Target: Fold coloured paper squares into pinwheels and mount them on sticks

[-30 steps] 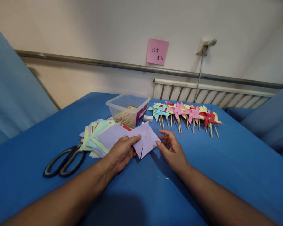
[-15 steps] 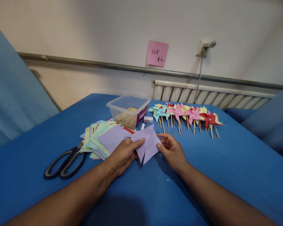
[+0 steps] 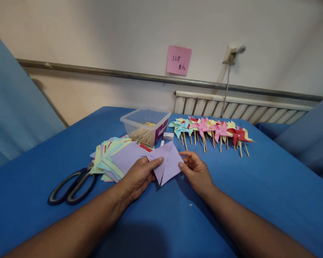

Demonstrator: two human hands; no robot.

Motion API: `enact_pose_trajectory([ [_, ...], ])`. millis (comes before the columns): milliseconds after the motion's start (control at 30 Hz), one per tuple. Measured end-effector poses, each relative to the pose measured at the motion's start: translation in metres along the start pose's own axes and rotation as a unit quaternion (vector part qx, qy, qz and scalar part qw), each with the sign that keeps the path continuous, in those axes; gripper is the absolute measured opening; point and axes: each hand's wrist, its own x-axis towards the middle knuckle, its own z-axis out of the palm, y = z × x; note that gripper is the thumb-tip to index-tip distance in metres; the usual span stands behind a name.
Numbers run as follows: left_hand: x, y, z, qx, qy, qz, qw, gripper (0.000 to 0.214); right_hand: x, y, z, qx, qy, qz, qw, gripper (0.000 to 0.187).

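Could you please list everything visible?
Slit paper square: one, purple, centre
Fanned paper sheets: many, multicoloured, left
Large scissors: one, black, beside sheets
Open plastic box: one, clear, behind sheets
Wooden sticks: many, tan, inside box
Small pieces: two, white, near box
Paper pinwheels: many, multicoloured, right rear
Wall: one, whitish, behind
Metal rail: one, grey, along wall
Ribbed radiator: one, white, below rail
Paper note: one, pink, above rail
Wall socket: one, white, above rail
Fabric curtains: two, blue, both edges
Draped table: one, blue, foreground
Tiny specks: two, white, on table
Left hand: one, bare, holding square
Right hand: one, bare, touching square
Forearms: two, bare, foreground
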Motion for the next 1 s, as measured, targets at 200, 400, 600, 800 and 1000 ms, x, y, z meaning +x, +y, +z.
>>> enact_pose_trajectory([
  [200, 0.0, 0.002, 0.001, -0.008, 0.0, -0.005, 1.0, 0.029, -0.004, -0.005, -0.003, -0.076, -0.007, -0.057, 0.995, 0.035],
  [400, 0.001, 0.001, -0.001, -0.022, -0.001, 0.014, 1.0, 0.023, -0.016, -0.024, -0.001, -0.282, -0.04, -0.224, 0.932, 0.047],
  [600, 0.002, -0.001, -0.002, -0.028, -0.03, 0.021, 0.999, 0.021, -0.019, -0.025, 0.005, -0.367, -0.049, -0.298, 0.88, 0.021],
  [800, -0.001, -0.001, 0.0, -0.011, -0.039, 0.013, 0.999, 0.015, -0.015, -0.023, 0.003, -0.337, -0.031, -0.279, 0.899, 0.007],
  [1000, -0.002, -0.004, 0.0, 0.032, -0.043, 0.006, 0.999, 0.025, -0.012, -0.022, 0.004, -0.275, -0.006, -0.167, 0.947, 0.009],
])
